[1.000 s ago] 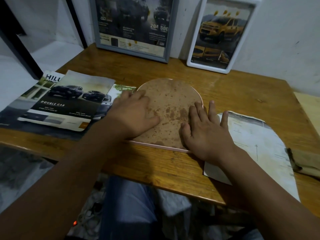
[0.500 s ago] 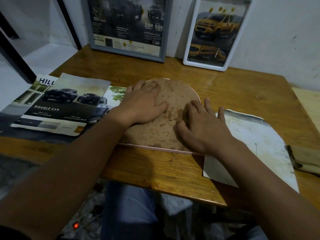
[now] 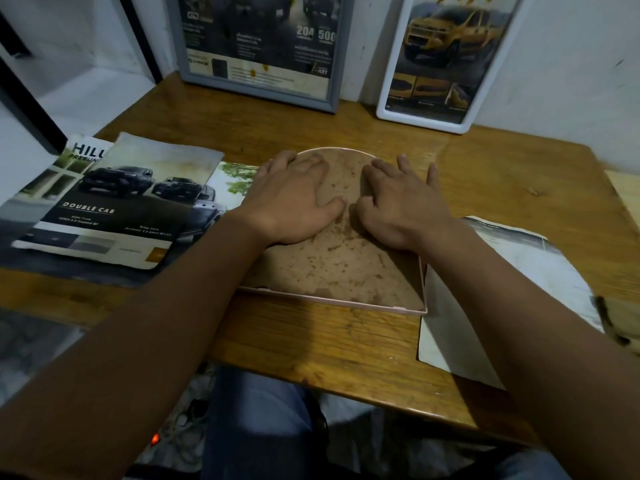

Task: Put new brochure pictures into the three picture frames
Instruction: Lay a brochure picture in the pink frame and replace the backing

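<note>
Face down on the wooden surface (image 3: 311, 341): an arch-topped picture frame (image 3: 346, 271), its stained brown backing upward. Pressed flat on that backing, the left hand (image 3: 294, 202) and the right hand (image 3: 401, 202), fingers spread, thumbs nearly touching, gripping nothing. To the left, car brochures (image 3: 114, 202), overlapping, one edge tucked under the frame. To the right, an arch-cut sheet (image 3: 502, 289). Leaning against the wall behind, a grey frame (image 3: 263, 95) and a white frame (image 3: 429, 119), both holding car pictures.

Bare forearms without sleeves, left grip (image 3: 294, 199), right grip (image 3: 401, 202), blue jeans (image 3: 256, 420).
</note>
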